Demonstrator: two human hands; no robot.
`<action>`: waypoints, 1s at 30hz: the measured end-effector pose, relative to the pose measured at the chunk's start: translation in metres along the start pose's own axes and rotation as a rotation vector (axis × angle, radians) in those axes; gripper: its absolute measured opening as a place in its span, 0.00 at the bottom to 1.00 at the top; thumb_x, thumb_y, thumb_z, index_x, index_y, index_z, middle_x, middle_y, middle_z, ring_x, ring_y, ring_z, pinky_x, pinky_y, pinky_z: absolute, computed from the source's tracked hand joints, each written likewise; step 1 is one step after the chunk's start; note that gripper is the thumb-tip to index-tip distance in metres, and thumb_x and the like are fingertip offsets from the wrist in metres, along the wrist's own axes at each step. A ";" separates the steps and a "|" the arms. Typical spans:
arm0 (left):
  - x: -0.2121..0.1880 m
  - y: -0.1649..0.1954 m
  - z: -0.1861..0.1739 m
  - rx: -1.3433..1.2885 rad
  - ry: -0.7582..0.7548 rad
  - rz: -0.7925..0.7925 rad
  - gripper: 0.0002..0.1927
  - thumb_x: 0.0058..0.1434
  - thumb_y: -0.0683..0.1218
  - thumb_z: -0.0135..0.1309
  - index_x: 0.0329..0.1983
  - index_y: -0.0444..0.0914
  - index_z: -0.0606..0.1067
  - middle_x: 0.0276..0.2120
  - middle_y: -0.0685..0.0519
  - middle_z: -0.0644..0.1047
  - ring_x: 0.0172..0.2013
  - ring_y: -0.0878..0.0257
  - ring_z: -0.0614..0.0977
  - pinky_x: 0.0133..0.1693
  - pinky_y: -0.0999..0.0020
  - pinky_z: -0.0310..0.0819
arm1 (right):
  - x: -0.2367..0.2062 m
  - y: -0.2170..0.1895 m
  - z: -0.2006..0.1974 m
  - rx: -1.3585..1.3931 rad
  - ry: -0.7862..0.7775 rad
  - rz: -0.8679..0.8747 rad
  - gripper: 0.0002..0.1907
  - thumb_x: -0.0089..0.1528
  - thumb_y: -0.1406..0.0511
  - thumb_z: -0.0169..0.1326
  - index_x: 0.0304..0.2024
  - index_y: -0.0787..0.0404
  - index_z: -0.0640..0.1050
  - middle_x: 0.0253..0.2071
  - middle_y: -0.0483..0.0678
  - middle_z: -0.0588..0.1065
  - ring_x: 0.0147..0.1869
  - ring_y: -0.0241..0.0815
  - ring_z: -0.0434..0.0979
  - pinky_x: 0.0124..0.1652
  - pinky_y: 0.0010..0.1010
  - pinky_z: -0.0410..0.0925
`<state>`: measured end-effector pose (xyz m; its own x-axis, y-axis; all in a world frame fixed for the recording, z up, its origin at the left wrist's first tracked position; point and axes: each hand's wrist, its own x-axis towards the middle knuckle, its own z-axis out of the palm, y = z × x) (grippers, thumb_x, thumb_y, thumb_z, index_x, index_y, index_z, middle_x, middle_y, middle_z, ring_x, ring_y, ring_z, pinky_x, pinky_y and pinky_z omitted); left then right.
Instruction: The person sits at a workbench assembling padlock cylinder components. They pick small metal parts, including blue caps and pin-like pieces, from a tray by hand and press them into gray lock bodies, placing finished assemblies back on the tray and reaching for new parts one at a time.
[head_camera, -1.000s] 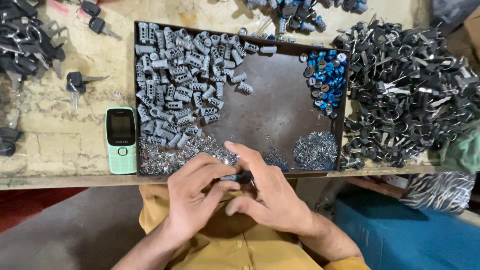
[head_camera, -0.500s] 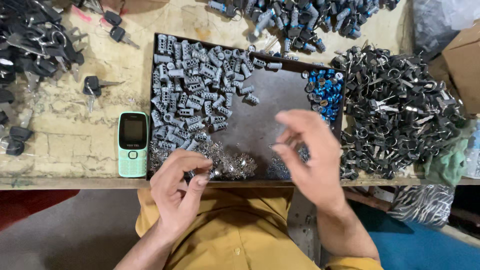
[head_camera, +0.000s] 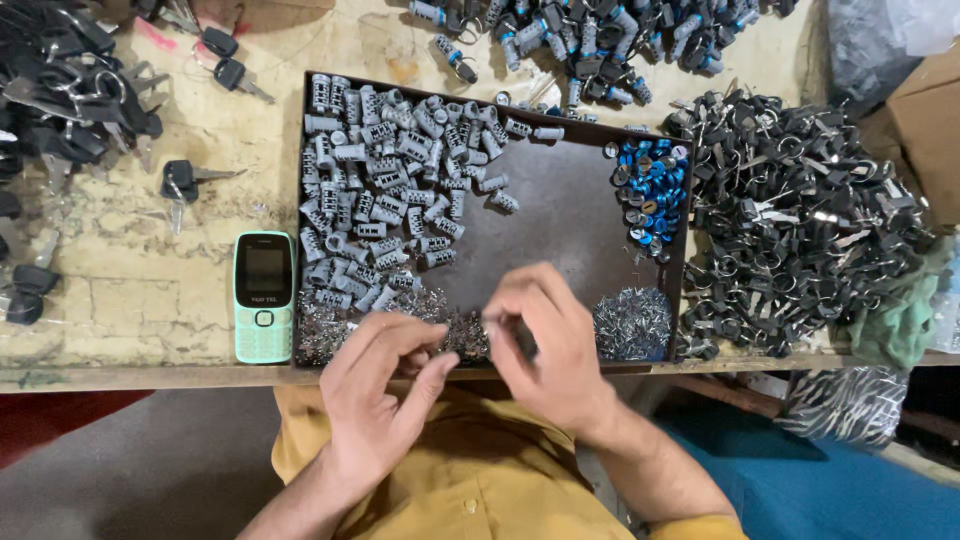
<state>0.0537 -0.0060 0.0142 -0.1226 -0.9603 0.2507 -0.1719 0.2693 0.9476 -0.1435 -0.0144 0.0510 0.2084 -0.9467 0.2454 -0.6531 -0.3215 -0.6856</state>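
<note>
Working at the near edge of the dark metal tray (head_camera: 560, 200), the left hand (head_camera: 375, 400) and right hand (head_camera: 545, 345) meet over a heap of tiny metal pins (head_camera: 455, 325). Fingers of both are curled nearly closed; whether they pinch a pin I cannot tell, motion blurs them. A fumbled pin could drop off the table edge, or scatter among the grey lock cylinders (head_camera: 385, 190) just beyond.

We see grey cylinders (head_camera: 385, 190) on a dark brown tray (head_camera: 560, 200), shiny blue caps (head_camera: 652, 195), silvery pins (head_camera: 632, 322), a mint-green phone (head_camera: 263, 297), black keys (head_camera: 800, 210) and a mustard-yellow shirt (head_camera: 470, 490).
</note>
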 end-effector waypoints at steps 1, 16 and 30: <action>-0.002 0.001 0.003 -0.116 -0.064 -0.037 0.09 0.61 0.41 0.63 0.42 0.33 0.78 0.38 0.51 0.78 0.31 0.69 0.78 0.33 0.77 0.74 | -0.012 -0.007 -0.001 0.131 0.022 0.027 0.10 0.58 0.74 0.58 0.42 0.63 0.74 0.45 0.51 0.72 0.43 0.43 0.76 0.42 0.32 0.71; -0.001 0.008 0.056 -0.294 -0.370 -0.247 0.04 0.59 0.37 0.55 0.33 0.36 0.71 0.30 0.56 0.72 0.29 0.69 0.71 0.31 0.73 0.65 | -0.056 0.040 -0.034 0.105 0.062 -0.124 0.15 0.55 0.67 0.70 0.41 0.62 0.79 0.41 0.51 0.76 0.41 0.46 0.79 0.38 0.32 0.72; 0.010 -0.002 0.055 -0.352 -0.278 -0.282 0.04 0.57 0.40 0.48 0.30 0.37 0.65 0.29 0.56 0.66 0.26 0.69 0.64 0.28 0.72 0.58 | -0.039 0.088 -0.066 -0.409 0.115 0.216 0.10 0.55 0.71 0.66 0.39 0.58 0.83 0.37 0.47 0.71 0.39 0.46 0.71 0.40 0.37 0.64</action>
<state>-0.0005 -0.0117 0.0041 -0.3815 -0.9235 -0.0399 0.0971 -0.0829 0.9918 -0.2570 -0.0044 0.0266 -0.0300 -0.9757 0.2171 -0.9107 -0.0629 -0.4083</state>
